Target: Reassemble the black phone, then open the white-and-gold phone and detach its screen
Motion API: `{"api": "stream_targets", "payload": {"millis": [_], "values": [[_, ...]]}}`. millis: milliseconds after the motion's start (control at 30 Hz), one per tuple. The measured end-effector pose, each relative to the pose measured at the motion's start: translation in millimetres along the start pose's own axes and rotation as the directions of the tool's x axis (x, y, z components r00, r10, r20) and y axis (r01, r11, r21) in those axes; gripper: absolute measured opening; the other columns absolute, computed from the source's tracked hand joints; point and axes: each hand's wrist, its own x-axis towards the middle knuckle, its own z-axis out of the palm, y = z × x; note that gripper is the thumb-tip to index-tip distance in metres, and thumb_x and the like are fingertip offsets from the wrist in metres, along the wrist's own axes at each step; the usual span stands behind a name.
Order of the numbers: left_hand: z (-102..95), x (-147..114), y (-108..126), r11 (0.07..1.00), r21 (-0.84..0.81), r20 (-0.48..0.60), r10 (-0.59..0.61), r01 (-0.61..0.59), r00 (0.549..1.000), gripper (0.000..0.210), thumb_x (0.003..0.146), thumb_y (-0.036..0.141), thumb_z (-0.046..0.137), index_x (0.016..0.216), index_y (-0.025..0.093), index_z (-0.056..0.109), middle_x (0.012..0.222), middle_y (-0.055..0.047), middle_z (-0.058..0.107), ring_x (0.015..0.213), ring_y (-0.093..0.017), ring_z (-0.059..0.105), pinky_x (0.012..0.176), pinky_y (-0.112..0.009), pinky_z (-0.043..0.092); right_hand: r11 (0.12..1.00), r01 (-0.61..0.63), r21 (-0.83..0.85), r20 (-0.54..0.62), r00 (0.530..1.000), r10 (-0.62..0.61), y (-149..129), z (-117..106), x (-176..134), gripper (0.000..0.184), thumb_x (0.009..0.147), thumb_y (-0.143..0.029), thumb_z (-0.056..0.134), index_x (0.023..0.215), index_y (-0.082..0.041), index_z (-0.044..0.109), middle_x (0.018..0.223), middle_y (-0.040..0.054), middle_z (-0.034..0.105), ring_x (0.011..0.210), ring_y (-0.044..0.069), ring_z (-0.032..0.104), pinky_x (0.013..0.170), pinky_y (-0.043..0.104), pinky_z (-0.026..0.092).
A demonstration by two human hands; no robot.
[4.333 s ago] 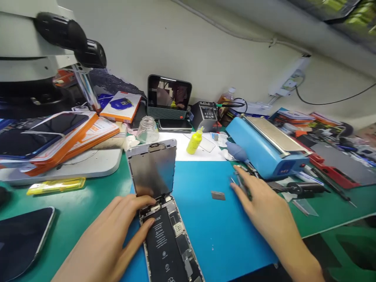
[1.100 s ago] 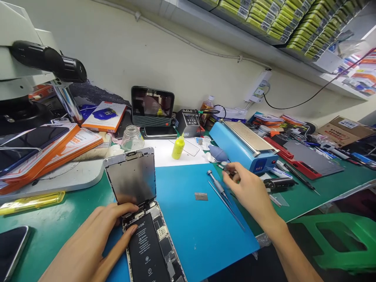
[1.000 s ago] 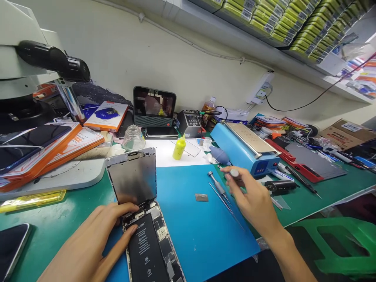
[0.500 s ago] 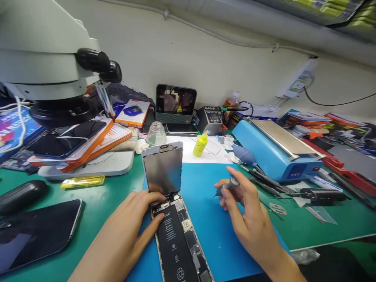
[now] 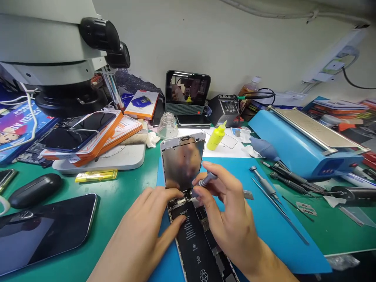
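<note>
An opened smartphone (image 5: 192,239) lies on the blue mat (image 5: 261,235), its black battery and boards bare. Its screen panel (image 5: 182,162) stands nearly upright at the far end, inner side towards me. My left hand (image 5: 143,223) grips the phone's far left part, index finger by the hinge area and thumb on the battery's edge. In my right hand (image 5: 235,215) a small grey screwdriver (image 5: 209,178) is held between the fingers, pointing down at the phone's top end. The fingers hide its tip.
Tweezers (image 5: 280,209) and another screwdriver (image 5: 264,182) lie right on the mat. Behind stand a yellow bottle (image 5: 216,137), a glass jar (image 5: 168,126) and a blue heating machine (image 5: 293,137). A microscope (image 5: 67,66) overhangs the left; a dark phone (image 5: 53,231) lies below.
My right hand has moved left with the screwdriver, from above the mat to the phone's top end. My left hand keeps its grip. The camera view has shifted.
</note>
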Motion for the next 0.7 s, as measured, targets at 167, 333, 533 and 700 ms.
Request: {"api": "stream_targets", "payload": {"millis": [167, 333, 533, 700], "values": [[-2.6, 2.7, 1.5, 1.0, 0.004, -0.028, 0.029, -0.029, 0.999, 0.034, 0.109, 0.026, 0.067, 0.138, 0.039, 0.053, 0.127, 0.003, 0.079, 0.112, -0.027, 0.078, 0.088, -0.04, 0.065, 0.999, 0.023, -0.044, 0.034, 0.999, -0.022, 1.4, -2.3, -3.1, 0.059, 0.114, -0.01, 0.061, 0.168, -0.025, 0.043, 0.145, 0.0078, 0.076, 0.115, 0.013, 0.082, 0.1, 0.022, 0.069], [-4.1, 1.4, 3.3, 1.0, 0.008, -0.028, 0.029, -0.029, 0.999, 0.032, 0.11, 0.026, 0.066, 0.137, 0.038, 0.053, 0.127, 0.003, 0.079, 0.111, -0.026, 0.078, 0.087, -0.039, 0.065, 0.997, 0.03, -0.066, 0.026, 0.999, -0.028, 0.0, -0.1, -5.4, 0.066, 0.112, -0.009, 0.062, 0.172, -0.028, 0.04, 0.146, 0.0074, 0.075, 0.118, 0.014, 0.082, 0.103, 0.023, 0.069], [-4.6, -0.5, 2.4, 1.0, 0.008, -0.018, 0.019, -0.019, 1.0, 0.032, 0.111, 0.028, 0.066, 0.138, 0.039, 0.053, 0.128, 0.003, 0.078, 0.113, -0.025, 0.077, 0.089, -0.039, 0.064, 0.997, 0.024, -0.08, 0.032, 0.999, -0.021, 2.7, 0.2, -4.0, 0.064, 0.114, -0.011, 0.06, 0.171, -0.028, 0.039, 0.145, 0.0084, 0.076, 0.116, 0.015, 0.083, 0.1, 0.025, 0.07], [-4.2, -0.3, 1.9, 1.0, -0.005, -0.008, 0.001, -0.001, 1.0, 0.032, 0.112, 0.029, 0.065, 0.139, 0.04, 0.052, 0.133, 0.003, 0.077, 0.117, -0.026, 0.076, 0.092, -0.041, 0.063, 0.997, 0.017, -0.076, 0.029, 0.999, -0.015, 2.4, -1.1, -4.4, 0.063, 0.114, -0.01, 0.06, 0.171, -0.029, 0.039, 0.145, 0.0087, 0.076, 0.112, 0.016, 0.083, 0.094, 0.026, 0.072]]}}
